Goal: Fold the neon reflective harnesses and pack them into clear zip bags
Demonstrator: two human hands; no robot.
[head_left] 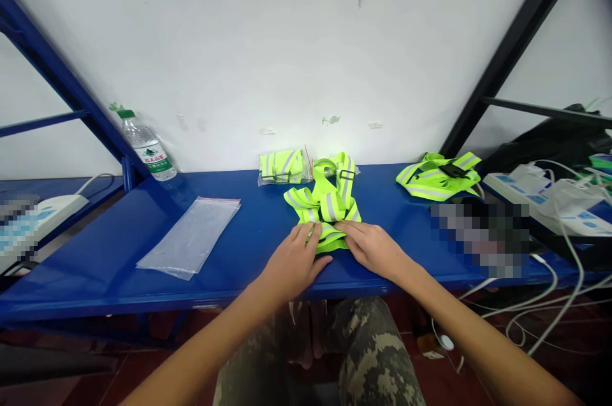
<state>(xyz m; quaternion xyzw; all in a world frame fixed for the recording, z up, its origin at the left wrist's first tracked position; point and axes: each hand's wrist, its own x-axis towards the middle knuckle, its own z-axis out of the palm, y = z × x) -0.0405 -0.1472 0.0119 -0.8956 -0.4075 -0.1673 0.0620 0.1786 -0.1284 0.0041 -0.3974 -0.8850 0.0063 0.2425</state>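
Note:
A neon-yellow reflective strap vest [329, 205] with grey stripes lies loosely folded on the blue table, just in front of me. My left hand [297, 261] has its fingers over the near left part of the straps, its thumb pointing right along the table edge side. From the right, my right hand [371, 245] grips the near edge of the same straps with bent fingers. Behind the bundle, a strap with a black buckle loops toward the wall. A second vest in a clear bag [283, 167] lies at the back, to the left of the loose one.
Clear zip bags [191, 237] lie flat at the left. A water bottle [149, 148] leans on the wall at the back left. Another buckled reflective vest [438, 176] rests at the right. Power strips [549, 199] and white cables crowd the right end.

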